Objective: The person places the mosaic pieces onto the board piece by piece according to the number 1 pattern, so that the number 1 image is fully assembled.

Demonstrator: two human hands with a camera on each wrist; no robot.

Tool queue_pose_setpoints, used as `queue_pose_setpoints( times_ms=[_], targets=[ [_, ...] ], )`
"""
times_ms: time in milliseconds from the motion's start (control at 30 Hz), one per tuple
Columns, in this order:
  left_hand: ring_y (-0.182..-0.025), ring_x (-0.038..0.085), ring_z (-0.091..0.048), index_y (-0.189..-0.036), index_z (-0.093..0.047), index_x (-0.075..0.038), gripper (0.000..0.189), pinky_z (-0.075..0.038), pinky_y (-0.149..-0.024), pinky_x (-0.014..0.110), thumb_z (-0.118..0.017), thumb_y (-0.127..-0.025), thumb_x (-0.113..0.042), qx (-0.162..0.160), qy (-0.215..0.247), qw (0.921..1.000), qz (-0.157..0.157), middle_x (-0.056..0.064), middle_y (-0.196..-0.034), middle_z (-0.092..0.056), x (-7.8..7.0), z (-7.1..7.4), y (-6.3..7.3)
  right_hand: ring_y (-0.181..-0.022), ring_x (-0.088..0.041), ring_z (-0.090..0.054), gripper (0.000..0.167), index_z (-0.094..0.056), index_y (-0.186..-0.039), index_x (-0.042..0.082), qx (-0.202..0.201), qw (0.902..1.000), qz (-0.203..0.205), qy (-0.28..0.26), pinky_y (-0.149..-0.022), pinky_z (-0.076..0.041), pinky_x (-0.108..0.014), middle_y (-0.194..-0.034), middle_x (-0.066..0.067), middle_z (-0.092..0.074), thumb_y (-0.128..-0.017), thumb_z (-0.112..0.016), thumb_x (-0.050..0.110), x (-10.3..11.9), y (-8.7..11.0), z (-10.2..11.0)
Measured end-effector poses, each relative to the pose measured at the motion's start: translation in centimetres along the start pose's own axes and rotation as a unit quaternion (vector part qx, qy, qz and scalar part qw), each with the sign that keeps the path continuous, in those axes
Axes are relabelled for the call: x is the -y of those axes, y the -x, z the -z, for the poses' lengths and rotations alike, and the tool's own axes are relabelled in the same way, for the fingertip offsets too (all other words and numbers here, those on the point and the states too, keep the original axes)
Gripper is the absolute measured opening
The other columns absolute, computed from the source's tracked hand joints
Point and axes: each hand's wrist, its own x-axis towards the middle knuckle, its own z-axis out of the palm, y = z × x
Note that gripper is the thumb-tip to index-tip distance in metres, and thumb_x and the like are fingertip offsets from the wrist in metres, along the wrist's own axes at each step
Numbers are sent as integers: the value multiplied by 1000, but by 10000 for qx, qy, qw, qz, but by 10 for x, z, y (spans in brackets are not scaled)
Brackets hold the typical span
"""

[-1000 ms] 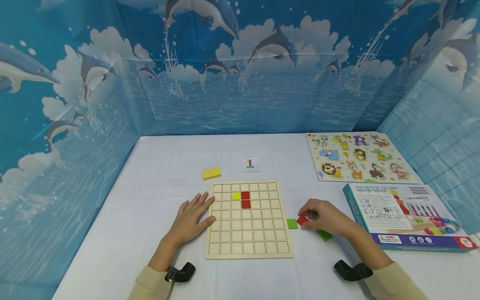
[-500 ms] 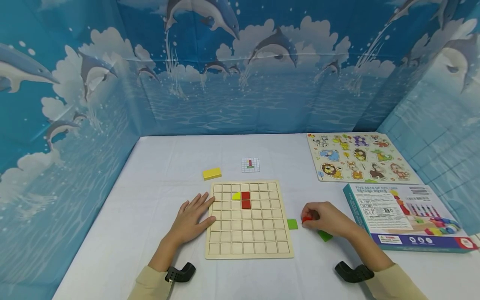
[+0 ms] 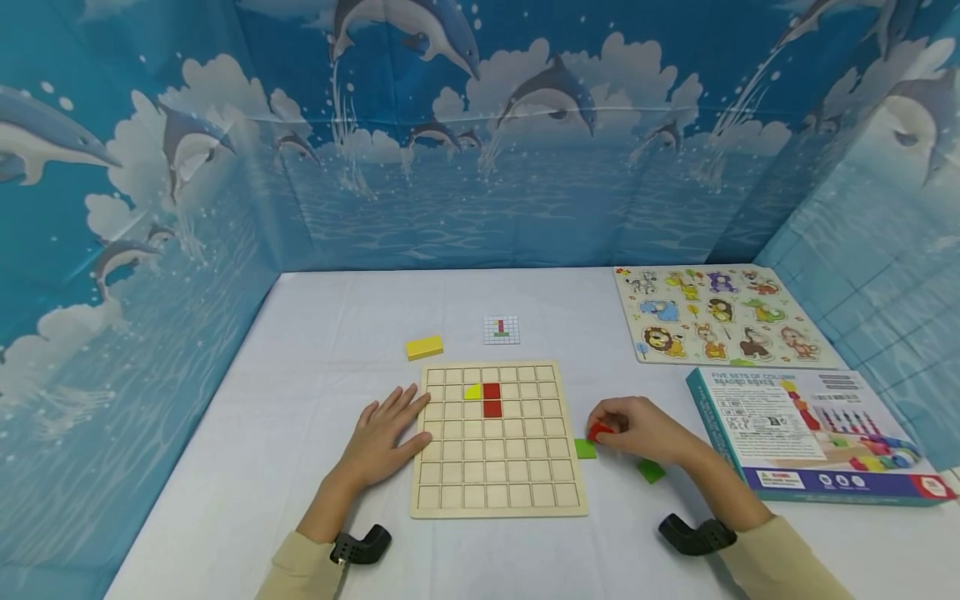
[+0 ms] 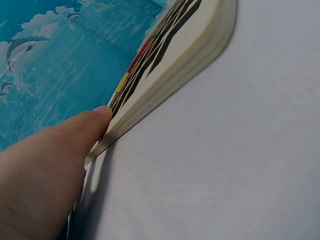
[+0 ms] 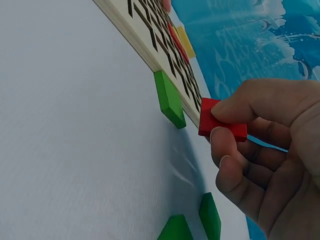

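My right hand [image 3: 637, 428] pinches a red square tile [image 5: 206, 116] between thumb and fingers, lifted just right of the wooden grid board [image 3: 459, 475]. One green tile [image 5: 170, 99] lies against the board's right edge, and more green tiles [image 3: 651, 472] lie beneath the right hand. On the left, my left hand [image 3: 381, 440] rests with fingers spread, thumb and fingertips touching the board's left edge. Two red tiles [image 3: 491, 400] sit one above the other in the board's upper cells. Beside the upper one is a yellow piece [image 3: 472, 392] with a slanted or rounded corner.
Behind the board lie a yellow block [image 3: 424, 347] and a small printed grid card [image 3: 501, 330]. A boxed toy set [image 3: 817, 433] lies at the right, with an animal puzzle board [image 3: 720, 317] behind it. A dolphin-print cloth [image 3: 480, 200] walls the table.
The right hand drew the red tile slightly to the right, then moved it left and a little up toward the board. My left hand stays in place.
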Motion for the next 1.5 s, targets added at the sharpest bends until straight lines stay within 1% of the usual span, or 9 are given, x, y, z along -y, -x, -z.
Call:
queue_pose_setpoints(
  times_ms=[133, 233, 400, 767, 933, 1167, 1300, 1500],
  targets=[
    [-147, 27, -19, -151, -39, -19, 65, -13, -113, 57, -54, -96, -49, 14, 5, 10000, 6, 5, -158, -27, -1, 0, 0, -66, -12, -49, 10, -69, -93, 9, 43, 10000, 29, -31, -57, -41, -23, -76, 3, -57, -84, -70, 5, 6, -7, -2],
    [-147, 27, -19, -151, -39, -18, 65, -13, -113, 57, -54, -96, -49, 11, 12, 10000, 6, 6, -158, -27, -1, 1, 0, -68, -13, -50, 10, -69, -93, 10, 86, 9999, -27, -77, -59, -43, -23, -77, 2, -57, -85, -71, 6, 9, -13, -4],
    [-147, 27, -19, -151, -40, -18, 65, -13, -113, 57, -54, -96, -49, -18, 60, 10000, -9, 6, -158, -28, -1, 1, 1, -70, -15, -51, 9, -69, -94, 8, 170, 9996, 58, -233, -61, -44, -23, -78, 1, -58, -85, -70, 5, 15, -20, -7],
    [-147, 27, -19, -152, -39, -18, 65, -12, -113, 56, -55, -96, -49, -6, 30, 10000, 13, 5, -158, -28, -1, 1, 0, -72, -16, -52, 9, -68, -94, 10, 339, 9992, 182, -139, -63, -44, -24, -81, 1, -59, -86, -70, 6, 26, -36, -15],
    [-147, 26, -18, -152, -39, -19, 66, -12, -113, 56, -54, -96, -49, 14, 5, 10000, 42, 5, -159, -27, -1, 1, 0, -72, -16, -51, 10, -69, -95, 9, 431, 9985, 288, -202, -63, -44, -24, -82, 2, -60, -86, -71, 6, 29, -44, -19],
    [-147, 26, -18, -152, -39, -19, 65, -12, -113, 56, -54, -96, -50, 16, 20, 10000, 32, 5, -159, -27, 0, 1, 0, -71, -17, -52, 10, -69, -97, 9, 552, 9975, 328, -307, -62, -44, -24, -82, 2, -60, -87, -70, 9, 36, -52, -22],
    [-147, 26, -18, -152, -39, -19, 65, -12, -113, 55, -54, -96, -50, 18, 29, 10000, 29, 5, -159, -27, 0, 1, 0, -70, -17, -51, 9, -70, -96, 9, 555, 9971, 416, -317, -61, -43, -24, -79, 1, -59, -87, -71, 7, 40, -57, -25],
    [-147, 27, -19, -151, -39, -19, 65, -12, -113, 56, -54, -96, -49, 9, 26, 10000, 20, 5, -158, -28, -1, 1, 0, -70, -15, -50, 10, -70, -96, 9, 547, 9965, 569, -257, -61, -44, -25, -78, 3, -58, -86, -71, 5, 44, -65, -31]
  ],
)
